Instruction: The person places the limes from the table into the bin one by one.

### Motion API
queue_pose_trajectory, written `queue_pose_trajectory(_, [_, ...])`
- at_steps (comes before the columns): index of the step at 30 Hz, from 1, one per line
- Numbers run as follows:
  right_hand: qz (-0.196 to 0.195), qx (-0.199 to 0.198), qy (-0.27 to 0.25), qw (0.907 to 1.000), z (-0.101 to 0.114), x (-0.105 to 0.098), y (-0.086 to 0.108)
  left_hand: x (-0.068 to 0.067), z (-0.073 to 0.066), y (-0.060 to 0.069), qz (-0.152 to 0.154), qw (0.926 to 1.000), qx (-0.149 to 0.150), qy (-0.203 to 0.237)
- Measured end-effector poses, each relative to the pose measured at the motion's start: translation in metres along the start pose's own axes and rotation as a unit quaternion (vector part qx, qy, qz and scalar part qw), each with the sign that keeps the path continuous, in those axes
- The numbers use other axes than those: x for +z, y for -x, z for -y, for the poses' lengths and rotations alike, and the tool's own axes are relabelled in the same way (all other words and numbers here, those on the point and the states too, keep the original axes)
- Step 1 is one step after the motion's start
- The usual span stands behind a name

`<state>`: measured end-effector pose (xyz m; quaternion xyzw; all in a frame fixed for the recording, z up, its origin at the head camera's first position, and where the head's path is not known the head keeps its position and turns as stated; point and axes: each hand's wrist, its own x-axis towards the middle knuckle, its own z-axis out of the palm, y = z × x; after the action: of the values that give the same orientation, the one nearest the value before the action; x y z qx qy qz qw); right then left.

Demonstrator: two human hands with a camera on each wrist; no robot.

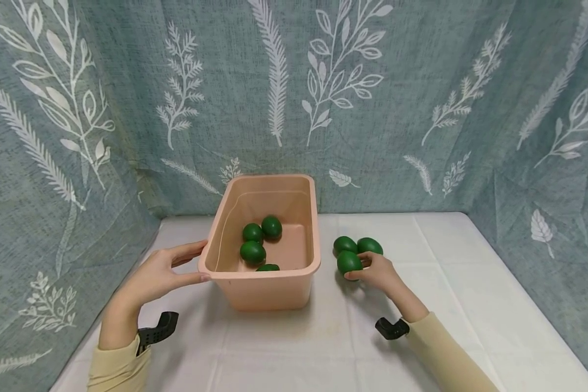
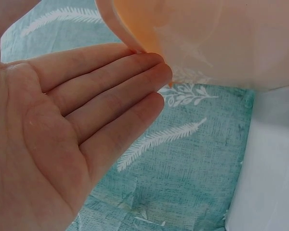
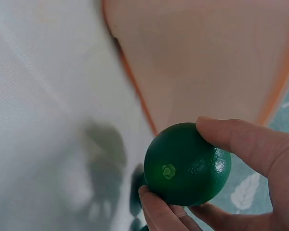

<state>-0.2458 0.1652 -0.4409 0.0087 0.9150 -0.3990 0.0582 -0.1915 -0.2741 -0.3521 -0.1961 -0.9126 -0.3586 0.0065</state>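
A pink bin stands on the white table with several dark green round fruits inside. My left hand touches its left rim with straight fingers; in the left wrist view the fingers of that hand lie side by side against the rim. To the right of the bin, my right hand pinches a green fruit between thumb and fingers. The right wrist view shows this fruit in the right hand. Just behind it, two more green fruits rest on the table.
Blue-green cloth with white leaf patterns hangs behind and on both sides of the white table. In the right wrist view the bin's side rises just beyond the held fruit.
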Motion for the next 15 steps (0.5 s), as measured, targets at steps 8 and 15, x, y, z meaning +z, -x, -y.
queue_pose_trajectory(8, [-0.003, -0.017, -0.015, 0.9997, 0.008, -0.011, 0.002, -0.001, 0.001, -0.001, -0.006, 1.0, 0.004, -0.003])
queue_pose_trajectory(15, [0.005, -0.026, -0.004, 0.9997, 0.017, -0.022, 0.007, 0.0, 0.003, -0.001, -0.004, 1.0, 0.002, -0.004])
